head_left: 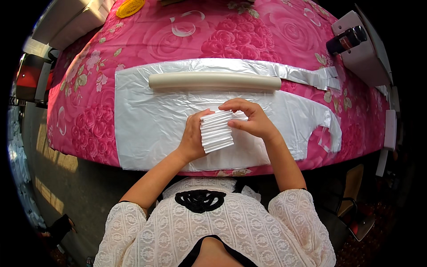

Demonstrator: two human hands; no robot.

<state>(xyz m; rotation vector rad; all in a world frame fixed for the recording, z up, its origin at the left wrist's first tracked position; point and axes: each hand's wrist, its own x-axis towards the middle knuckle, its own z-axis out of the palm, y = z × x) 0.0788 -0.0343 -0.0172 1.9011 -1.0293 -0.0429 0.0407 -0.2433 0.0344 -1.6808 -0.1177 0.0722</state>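
Observation:
Above the table I hold a stack of thin, white folded strips or packets [217,131]; their exact kind cannot be made out. My left hand [192,135] grips the stack along its left side. At its upper right corner, my right hand [252,119] has thumb and bent fingers against the edge. Beneath both hands a large white plastic carrier bag [151,124] is spread flat, its handles pointing right. A long, off-white roll [213,82] lies across the bag, beyond my hands.
A pink rose-patterned cloth [89,120] covers the table. White boxes stand at the far left [66,22] and right [367,62], with a dark bottle [347,40] by the right one. A yellow round item [130,7] lies at the back; a chair [351,189] stands lower right.

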